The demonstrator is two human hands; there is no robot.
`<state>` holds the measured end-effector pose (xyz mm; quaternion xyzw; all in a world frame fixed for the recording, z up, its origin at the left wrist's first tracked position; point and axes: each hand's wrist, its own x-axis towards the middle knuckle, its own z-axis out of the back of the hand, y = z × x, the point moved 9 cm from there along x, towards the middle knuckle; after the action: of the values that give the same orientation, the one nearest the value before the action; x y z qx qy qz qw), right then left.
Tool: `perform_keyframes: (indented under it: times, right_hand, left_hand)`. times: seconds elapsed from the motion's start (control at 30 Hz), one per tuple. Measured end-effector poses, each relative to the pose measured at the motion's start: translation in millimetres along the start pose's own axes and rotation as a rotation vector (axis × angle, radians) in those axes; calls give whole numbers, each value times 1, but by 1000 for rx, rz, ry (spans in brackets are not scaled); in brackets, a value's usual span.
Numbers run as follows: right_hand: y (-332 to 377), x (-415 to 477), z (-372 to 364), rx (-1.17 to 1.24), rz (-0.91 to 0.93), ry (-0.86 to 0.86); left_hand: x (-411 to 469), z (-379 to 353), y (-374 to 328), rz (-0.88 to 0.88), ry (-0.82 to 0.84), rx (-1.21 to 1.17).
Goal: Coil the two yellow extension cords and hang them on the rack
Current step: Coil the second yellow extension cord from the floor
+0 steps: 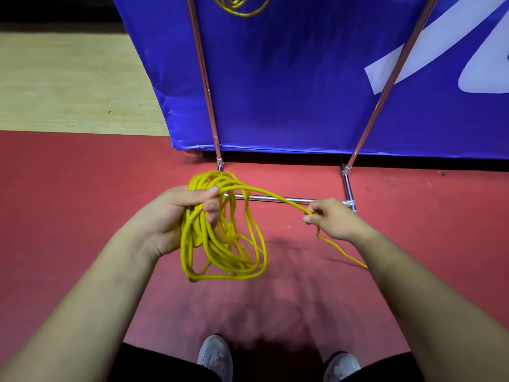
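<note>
Both hands grip: left hand (pixel 190 213) holds the cord coil (pixel 220 244), right hand (pixel 329 219) pinches the loose strand (pixel 275 195) running sideways between them.

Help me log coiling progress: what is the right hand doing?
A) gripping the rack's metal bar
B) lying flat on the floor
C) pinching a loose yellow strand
C: the right hand pinches the loose strand leading from the coil gripped by the left hand.

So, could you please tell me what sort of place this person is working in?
Probably an indoor sports hall: red sports flooring meets a pale wooden floor, and a blue printed barrier like a court surround stands behind the metal rack.
</note>
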<state>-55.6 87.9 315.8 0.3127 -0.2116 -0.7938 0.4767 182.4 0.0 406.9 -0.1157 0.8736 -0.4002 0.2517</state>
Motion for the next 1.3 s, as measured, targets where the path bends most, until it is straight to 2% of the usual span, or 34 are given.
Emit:
perform_keyframes:
  times: [0.1, 0.2, 0.27, 0.33, 0.4, 0.47, 0.57, 0.63, 0.7, 0.77, 0.83, 0.87, 0.93, 1.03, 1.1, 1.2, 1.3]
  right_hand:
    - [-27, 1, -15, 8, -157, 57]
    - [-24, 2, -24, 192, -215, 57]
    - [-7, 3, -16, 180, -164, -9]
    - [17, 1, 0, 56, -71, -84]
    - [40, -6, 11, -8, -17, -97]
    - [60, -15, 13, -49, 25, 5]
    - [93, -39, -1, -40, 123, 311]
    - [115, -60, -14, 39, 195, 514]
    - [136, -71, -20, 186, 296, 598]
    - [148, -65, -11, 386, 367, 494]
    - [141, -48, 6, 591, 343, 282]
    - [133, -41, 12, 649, 319, 190]
    - [118, -33, 18, 607, 296, 86]
    - [97, -28, 12, 419, 264, 115]
    - [81, -27, 9, 384, 231, 175]
    - [66, -26, 16, 450, 218, 157]
    - [84, -31, 30, 411, 314, 79]
  left_hand:
    - [2, 11, -8, -53, -40, -25]
    - [6, 29, -7, -77, -130, 39]
    - [7, 36, -5, -76, -185, 83]
    - [5, 39, -4, -73, -254, 127]
    - [2, 38, -3, -64, -305, 145]
    - [1, 35, -2, -59, -304, 191]
    - [3, 30, 5, -41, -315, 276]
    - [6, 21, 10, -58, -309, 323]
    - [9, 11, 18, -57, -279, 365]
    - [10, -3, 26, -32, -205, 378]
    - [10, -14, 31, 5, -134, 344]
    - [10, -16, 31, 28, -115, 299]
    - [10, -19, 32, 70, -90, 190]
    - [12, -20, 33, 107, -55, 29]
    - [13, -18, 35, 116, -55, -26]
    - [15, -10, 35, 108, -113, 53]
    - [15, -2, 36, 107, -167, 156]
